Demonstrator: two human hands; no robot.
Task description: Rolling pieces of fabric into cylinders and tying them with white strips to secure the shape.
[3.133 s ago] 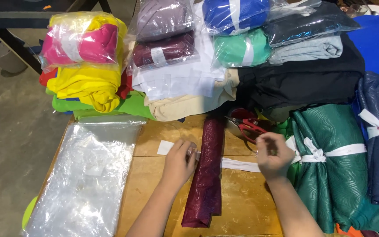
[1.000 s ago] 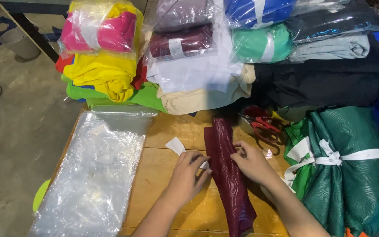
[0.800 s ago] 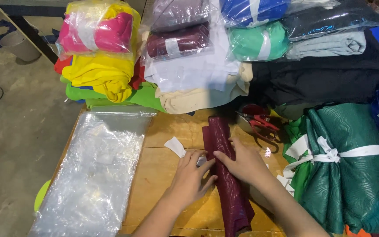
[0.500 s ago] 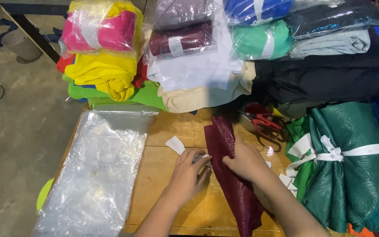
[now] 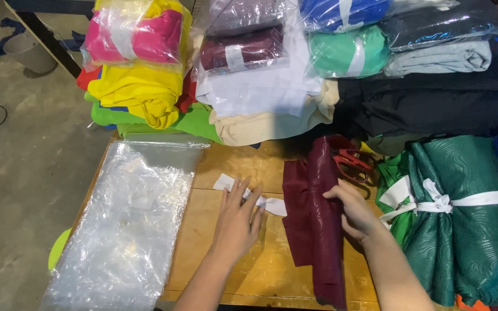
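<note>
Lying lengthwise away from the person, the maroon cloth [image 5: 315, 219] runs from the near worktop [image 5: 231, 167] edge toward the stacked fabrics. The right hand [image 5: 353, 210] rests on its right edge, fingers bent over the fold, gripping it loosely. The left hand [image 5: 237, 222] lies flat, fingers spread, on a white paper strip [image 5: 260, 198] just left of the cloth. A clear crinkled plastic bag [image 5: 128, 224] lies further left. Red scissors [image 5: 353, 161] sit behind the cloth, beside a green bundle [image 5: 462, 219] tied with white tape.
</note>
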